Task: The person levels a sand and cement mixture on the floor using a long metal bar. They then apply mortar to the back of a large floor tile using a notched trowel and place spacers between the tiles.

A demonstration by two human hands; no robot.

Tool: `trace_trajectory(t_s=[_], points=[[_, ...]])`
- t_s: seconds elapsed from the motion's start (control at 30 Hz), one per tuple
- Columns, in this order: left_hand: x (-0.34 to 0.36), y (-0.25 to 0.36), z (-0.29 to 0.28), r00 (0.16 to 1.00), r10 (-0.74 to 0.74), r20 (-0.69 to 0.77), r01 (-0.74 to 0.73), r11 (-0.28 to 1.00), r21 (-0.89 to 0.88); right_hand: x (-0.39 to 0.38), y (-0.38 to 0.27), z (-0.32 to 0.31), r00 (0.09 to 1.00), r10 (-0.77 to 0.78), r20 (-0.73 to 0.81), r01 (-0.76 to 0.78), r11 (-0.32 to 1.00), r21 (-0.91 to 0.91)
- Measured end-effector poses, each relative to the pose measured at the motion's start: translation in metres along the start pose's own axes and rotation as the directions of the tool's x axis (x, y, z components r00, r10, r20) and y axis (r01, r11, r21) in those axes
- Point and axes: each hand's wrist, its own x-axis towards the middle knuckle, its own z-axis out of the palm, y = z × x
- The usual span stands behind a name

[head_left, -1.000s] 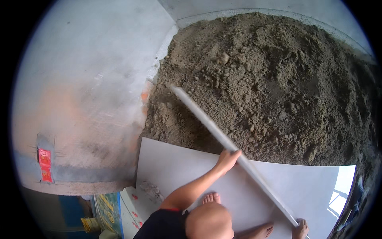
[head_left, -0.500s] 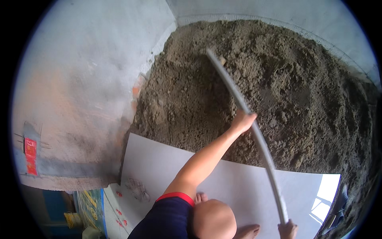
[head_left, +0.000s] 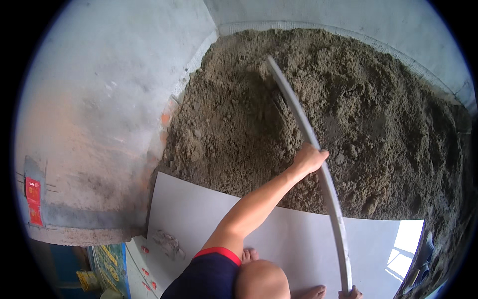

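A long grey straightedge bar (head_left: pixel 294 105), bowed by the lens, slants across the view with its far end on rough sandy mortar (head_left: pixel 219 114). My left hand (head_left: pixel 309 158) is wrapped round it near the middle, above the mortar's near part. At the bottom edge, my right hand (head_left: pixel 351 294) grips the bar's near end, partly cut off by the picture. A large pale glossy tile (head_left: pixel 368 234) lies between me and the mortar, and the bar passes over it. Beside the bar's far half there is a dark hollow in the mortar.
Plastered walls (head_left: pixel 114 89) meet in a corner behind the mortar. My bare foot (head_left: pixel 250 255) rests on the tile, near a crumpled cloth (head_left: pixel 169 244). A yellow container (head_left: pixel 87 280) stands at lower left. Tools (head_left: pixel 422 269) lie past the tile's right edge.
The bar's far end has shifted a little to the right and its near end to the left. Both hands keep their grip on it.
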Motion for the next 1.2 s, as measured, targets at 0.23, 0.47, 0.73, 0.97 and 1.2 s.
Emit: trace_trajectory(t_s=[0.23, 0.47, 0.73, 0.97, 1.2], points=[[-0.003, -0.01, -0.01, 0.983, 0.026, -0.183, -0.012, 0.997, 0.079, 0.003, -0.003, -0.001, 0.999, -0.021, 0.039, 0.024, 0.998, -0.063], [0.001, -0.023, -0.009, 0.966, 0.168, -0.195, -0.174, 0.985, -0.016, 0.001, -0.038, -0.003, 0.999, -0.039, 0.004, 0.038, 0.996, 0.085], [0.036, -0.055, -0.004, 0.979, 0.113, -0.171, -0.102, 0.992, 0.07, 0.014, -0.06, -0.023, 0.996, -0.06, 0.066, 0.055, 0.996, 0.076], [0.036, -0.036, -0.004, 0.815, 0.558, -0.156, -0.32, 0.658, 0.682, 0.022, -0.036, 0.008, 0.993, -0.088, 0.074, 0.083, 0.994, 0.07], [-0.024, 0.048, 0.004, 0.938, 0.288, -0.194, -0.252, 0.949, 0.189, 0.004, -0.014, 0.002, 0.995, 0.1, 0.018, -0.1, 0.995, -0.011]])
